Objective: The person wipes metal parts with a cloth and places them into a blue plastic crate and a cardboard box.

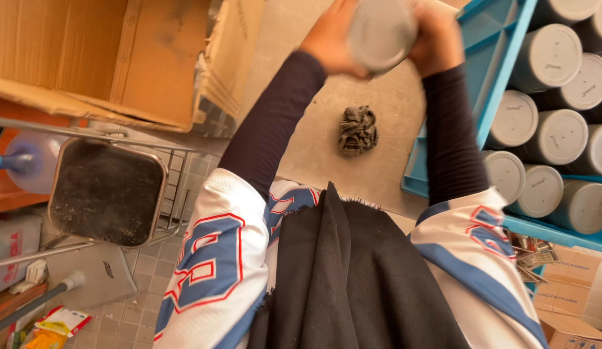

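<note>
Left hand [330, 42] and right hand [437, 39] are both closed around a grey cylindrical canister [382, 32], gripping it from opposite sides, raised above the floor [314, 148]. A crumpled rag [358, 131] lies on the floor below. Identical canisters [547, 58] fill a blue crate [492, 71] just right.

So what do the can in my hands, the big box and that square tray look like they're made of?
Can: grey, matte lid, probably plastic; too blurred to be sure. Box: brown corrugated cardboard, with worn, creased flaps. Tray: likely metal, with a shiny rim and a dark, grimy inside.
</note>
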